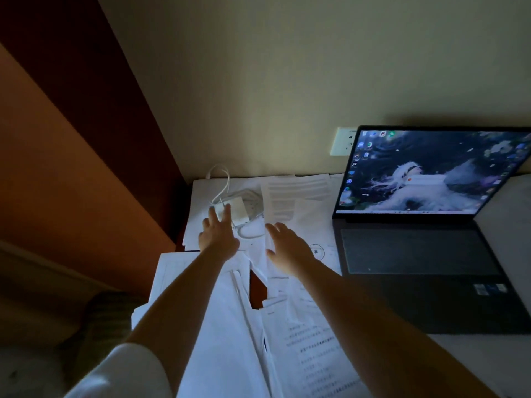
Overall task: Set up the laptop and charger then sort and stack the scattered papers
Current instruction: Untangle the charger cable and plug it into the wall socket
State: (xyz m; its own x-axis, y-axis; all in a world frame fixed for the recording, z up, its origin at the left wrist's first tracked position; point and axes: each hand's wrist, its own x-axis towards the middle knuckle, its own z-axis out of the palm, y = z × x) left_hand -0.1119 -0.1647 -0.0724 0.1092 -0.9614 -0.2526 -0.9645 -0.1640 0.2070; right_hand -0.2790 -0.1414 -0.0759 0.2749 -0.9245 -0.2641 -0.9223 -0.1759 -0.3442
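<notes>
A dark laptop stands open at the right of the table, its screen lit. A white charger brick with a looped white cable lies on the scattered papers at the far left. My left hand is open, its fingertips touching the near edge of the charger. Just right of the charger, my right hand hovers open over the papers, holding nothing. More printed sheets cover the near part of the table under my forearms.
A white wall socket sits on the wall behind the laptop's left corner. A dark wooden panel runs along the left of the table. The reddish tabletop shows through a gap in the papers.
</notes>
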